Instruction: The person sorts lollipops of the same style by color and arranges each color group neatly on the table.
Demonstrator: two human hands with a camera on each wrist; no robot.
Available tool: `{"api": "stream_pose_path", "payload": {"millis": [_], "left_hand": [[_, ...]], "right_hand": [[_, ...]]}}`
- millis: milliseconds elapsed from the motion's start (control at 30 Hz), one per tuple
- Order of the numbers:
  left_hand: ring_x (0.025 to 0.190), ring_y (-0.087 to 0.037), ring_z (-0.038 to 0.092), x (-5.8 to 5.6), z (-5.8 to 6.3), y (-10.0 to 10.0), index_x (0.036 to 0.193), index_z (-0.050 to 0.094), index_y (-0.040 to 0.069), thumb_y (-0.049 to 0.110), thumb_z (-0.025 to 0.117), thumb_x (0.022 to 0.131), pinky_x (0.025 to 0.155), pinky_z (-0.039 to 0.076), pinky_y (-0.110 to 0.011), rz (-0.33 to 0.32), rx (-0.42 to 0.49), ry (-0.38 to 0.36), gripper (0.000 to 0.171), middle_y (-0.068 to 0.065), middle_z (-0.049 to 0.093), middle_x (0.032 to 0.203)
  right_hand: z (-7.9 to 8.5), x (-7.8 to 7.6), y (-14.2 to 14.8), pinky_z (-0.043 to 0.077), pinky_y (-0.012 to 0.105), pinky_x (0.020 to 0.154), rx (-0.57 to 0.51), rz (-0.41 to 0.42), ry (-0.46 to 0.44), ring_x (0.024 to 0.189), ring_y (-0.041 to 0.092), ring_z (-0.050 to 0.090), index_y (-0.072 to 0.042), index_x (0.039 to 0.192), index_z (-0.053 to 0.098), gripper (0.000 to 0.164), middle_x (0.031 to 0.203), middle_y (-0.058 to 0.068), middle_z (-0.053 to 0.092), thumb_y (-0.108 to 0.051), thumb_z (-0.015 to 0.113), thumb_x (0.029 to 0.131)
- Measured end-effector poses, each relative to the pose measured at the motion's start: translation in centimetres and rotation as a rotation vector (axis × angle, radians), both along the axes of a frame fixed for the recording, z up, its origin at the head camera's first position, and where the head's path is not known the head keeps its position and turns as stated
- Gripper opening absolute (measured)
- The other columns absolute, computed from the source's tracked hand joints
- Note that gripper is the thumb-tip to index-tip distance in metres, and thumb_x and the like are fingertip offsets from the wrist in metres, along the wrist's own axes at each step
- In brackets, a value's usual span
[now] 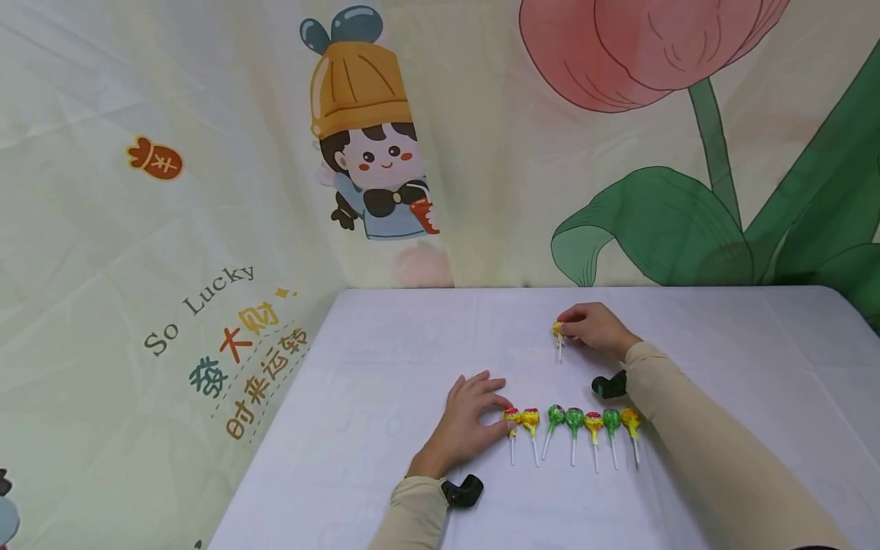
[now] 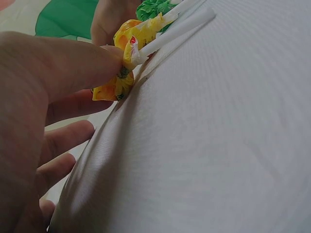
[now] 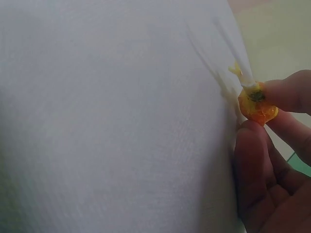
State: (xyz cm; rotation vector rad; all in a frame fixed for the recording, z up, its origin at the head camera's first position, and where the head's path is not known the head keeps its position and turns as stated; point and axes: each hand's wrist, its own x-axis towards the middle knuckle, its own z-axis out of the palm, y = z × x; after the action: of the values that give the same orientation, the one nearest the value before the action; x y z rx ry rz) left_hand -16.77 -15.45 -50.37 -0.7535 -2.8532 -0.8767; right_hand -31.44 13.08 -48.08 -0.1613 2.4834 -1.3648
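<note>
In the head view, my left hand [image 1: 474, 415] pinches a yellow-and-red lollipop [image 1: 512, 416] at the left end of a row, its other fingers spread. That lollipop's white stick [image 2: 180, 30] points away from the thumb in the left wrist view. Further back on the table, my right hand [image 1: 596, 328] pinches a yellow lollipop [image 3: 257, 107] by its wrapped head, between thumb and fingertips. Beside the left hand's lollipop lies another yellow one [image 1: 531, 420]. The row continues right with green lollipops [image 1: 574, 418], a red-and-yellow one [image 1: 594, 422] and a yellow one [image 1: 630, 418] at the right end.
A white cloth [image 1: 385, 367] covers the table. Behind it hangs a printed curtain [image 1: 481, 153] with a cartoon figure and a large tulip. Dark wrist cameras [image 1: 464, 491] sit at both cuffs. The right sleeve [image 1: 722, 435] passes just right of the row.
</note>
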Motion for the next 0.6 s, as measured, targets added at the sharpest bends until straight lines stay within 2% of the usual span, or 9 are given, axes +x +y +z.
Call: {"api": "stream_pose_path", "payload": {"millis": [367, 600], "left_hand": [[0.143, -0.025, 0.036, 0.07, 0.08, -0.08, 0.102, 0.075, 0.021, 0.034, 0.075, 0.088, 0.116, 0.013, -0.06, -0.01, 0.005, 0.015, 0.019, 0.001, 0.058, 0.14], [0.144, -0.025, 0.035, 0.0, -0.02, -0.1, 0.103, 0.075, 0.021, 0.034, 0.076, 0.088, 0.117, 0.011, -0.059, -0.011, 0.015, 0.008, 0.02, 0.0, 0.057, 0.141]], "right_hand": [[0.17, 0.59, -0.27, 0.051, 0.031, 0.074, 0.023, -0.008, 0.035, 0.088, 0.025, 0.058, -0.004, 0.125, 0.066, 0.033, 0.113, 0.014, 0.063, -0.021, 0.067, 0.097], [0.42, 0.75, -0.28, 0.051, 0.03, 0.075, 0.046, -0.002, 0.041, 0.089, 0.025, 0.057, -0.005, 0.13, 0.064, 0.037, 0.117, 0.014, 0.062, -0.022, 0.067, 0.097]]}}
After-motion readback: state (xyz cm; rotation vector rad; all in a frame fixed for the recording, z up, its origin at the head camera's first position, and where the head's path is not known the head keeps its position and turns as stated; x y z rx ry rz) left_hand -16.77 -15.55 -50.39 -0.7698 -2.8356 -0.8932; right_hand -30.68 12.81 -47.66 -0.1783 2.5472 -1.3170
